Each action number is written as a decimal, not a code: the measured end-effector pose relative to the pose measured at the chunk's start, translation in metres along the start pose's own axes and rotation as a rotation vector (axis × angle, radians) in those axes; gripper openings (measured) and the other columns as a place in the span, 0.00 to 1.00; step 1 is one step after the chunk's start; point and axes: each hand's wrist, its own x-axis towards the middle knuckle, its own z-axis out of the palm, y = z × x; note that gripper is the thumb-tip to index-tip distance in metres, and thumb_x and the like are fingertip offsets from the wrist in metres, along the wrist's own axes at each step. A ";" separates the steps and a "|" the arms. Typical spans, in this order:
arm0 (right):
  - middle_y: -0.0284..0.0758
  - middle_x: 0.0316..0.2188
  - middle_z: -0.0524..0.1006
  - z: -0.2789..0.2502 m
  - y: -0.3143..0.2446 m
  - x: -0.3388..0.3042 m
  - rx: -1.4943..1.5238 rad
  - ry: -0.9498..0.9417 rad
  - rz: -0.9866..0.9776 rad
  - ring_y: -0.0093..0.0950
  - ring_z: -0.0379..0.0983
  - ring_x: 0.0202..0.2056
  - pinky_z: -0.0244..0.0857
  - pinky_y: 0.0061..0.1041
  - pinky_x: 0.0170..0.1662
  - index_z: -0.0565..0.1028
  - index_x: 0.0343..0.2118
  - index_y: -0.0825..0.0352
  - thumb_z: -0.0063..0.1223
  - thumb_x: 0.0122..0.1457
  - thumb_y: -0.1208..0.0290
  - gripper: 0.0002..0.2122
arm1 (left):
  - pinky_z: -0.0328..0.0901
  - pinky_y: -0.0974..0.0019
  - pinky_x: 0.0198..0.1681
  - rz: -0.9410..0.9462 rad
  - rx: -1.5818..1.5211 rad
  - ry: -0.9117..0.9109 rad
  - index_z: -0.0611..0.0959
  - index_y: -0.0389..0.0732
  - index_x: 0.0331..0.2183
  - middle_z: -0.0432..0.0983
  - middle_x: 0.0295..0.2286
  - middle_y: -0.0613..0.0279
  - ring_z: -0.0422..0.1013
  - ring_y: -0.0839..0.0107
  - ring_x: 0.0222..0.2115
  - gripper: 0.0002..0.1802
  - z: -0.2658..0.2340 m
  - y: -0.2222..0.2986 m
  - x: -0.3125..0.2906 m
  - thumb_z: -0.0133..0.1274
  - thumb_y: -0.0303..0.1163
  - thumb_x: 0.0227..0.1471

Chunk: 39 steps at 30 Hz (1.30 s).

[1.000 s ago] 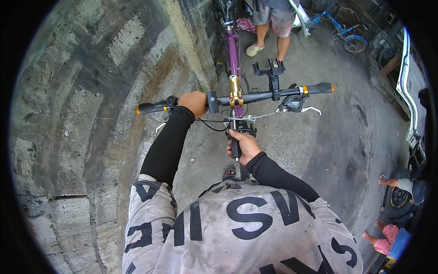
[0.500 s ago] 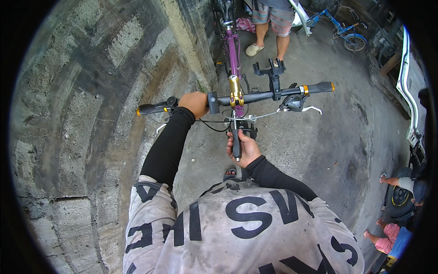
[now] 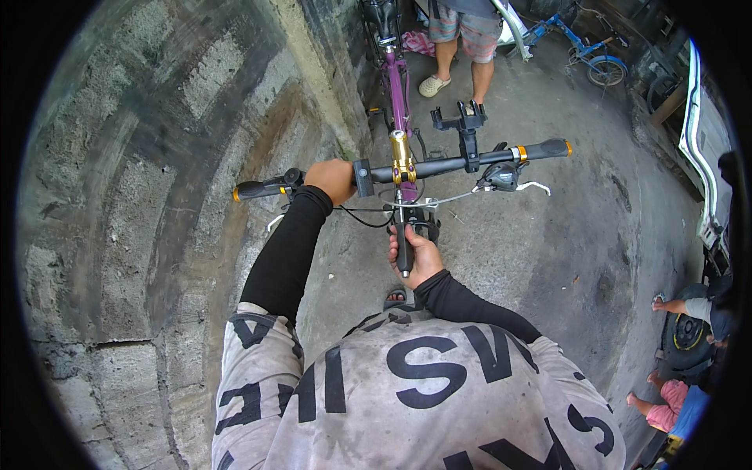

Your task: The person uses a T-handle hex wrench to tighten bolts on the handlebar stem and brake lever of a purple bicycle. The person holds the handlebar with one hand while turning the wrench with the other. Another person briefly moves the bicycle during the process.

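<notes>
Your left hand [image 3: 330,179] grips the handlebar [image 3: 435,168], left of centre; your right hand [image 3: 424,259], at centre, clasps a tool [image 3: 404,254] that could slip if tilted.

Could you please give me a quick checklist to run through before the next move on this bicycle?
1. Left hand closed around the handlebar: ok.
2. Right hand wrapped around the black-handled tool: ok.
3. Tool's far end seated in its fitting: cannot tell; the contact is not clear among the parts there.
4. Grey cable free of the tool: cannot tell; it passes close to the shaft in this view.
5. Standing person's legs apart from the purple frame: ok, they are to its right.
</notes>
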 end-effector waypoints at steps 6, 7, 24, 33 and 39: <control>0.32 0.28 0.72 0.005 -0.005 -0.005 0.005 -0.012 0.063 0.27 0.70 0.27 0.70 0.24 0.31 0.71 0.38 0.69 0.45 0.61 0.61 0.14 | 0.68 0.53 0.30 -0.001 -0.004 -0.007 0.81 0.44 0.24 0.77 0.23 0.52 0.74 0.52 0.26 0.08 0.000 0.001 0.000 0.55 0.36 0.40; 0.32 0.28 0.71 0.024 -0.005 -0.018 -0.109 0.076 0.043 0.27 0.70 0.27 0.70 0.24 0.30 0.70 0.37 0.69 0.47 0.61 0.62 0.13 | 0.68 0.53 0.30 -0.008 0.000 -0.014 0.81 0.44 0.24 0.77 0.23 0.52 0.74 0.52 0.26 0.08 0.002 -0.002 -0.001 0.55 0.36 0.40; 0.33 0.24 0.71 -0.008 0.002 0.002 0.105 -0.018 0.016 0.26 0.70 0.23 0.68 0.22 0.27 0.71 0.36 0.68 0.47 0.60 0.59 0.14 | 0.69 0.54 0.31 -0.017 0.012 -0.024 0.82 0.40 0.24 0.77 0.23 0.52 0.75 0.54 0.27 0.09 -0.001 0.003 0.000 0.56 0.35 0.39; 0.31 0.22 0.68 0.028 -0.005 -0.024 -0.540 0.166 -0.061 0.22 0.63 0.19 0.56 0.21 0.20 0.68 0.35 0.63 0.40 0.63 0.54 0.15 | 0.68 0.53 0.30 -0.005 -0.013 -0.006 0.81 0.42 0.24 0.77 0.22 0.51 0.74 0.52 0.26 0.09 0.004 -0.003 -0.002 0.55 0.37 0.39; 0.31 0.22 0.66 0.030 -0.004 -0.031 -0.412 0.124 -0.076 0.22 0.60 0.18 0.52 0.21 0.19 0.66 0.37 0.63 0.41 0.63 0.58 0.12 | 0.68 0.53 0.29 0.001 -0.004 -0.003 0.81 0.42 0.23 0.76 0.22 0.51 0.74 0.52 0.25 0.09 0.003 -0.001 0.000 0.55 0.36 0.39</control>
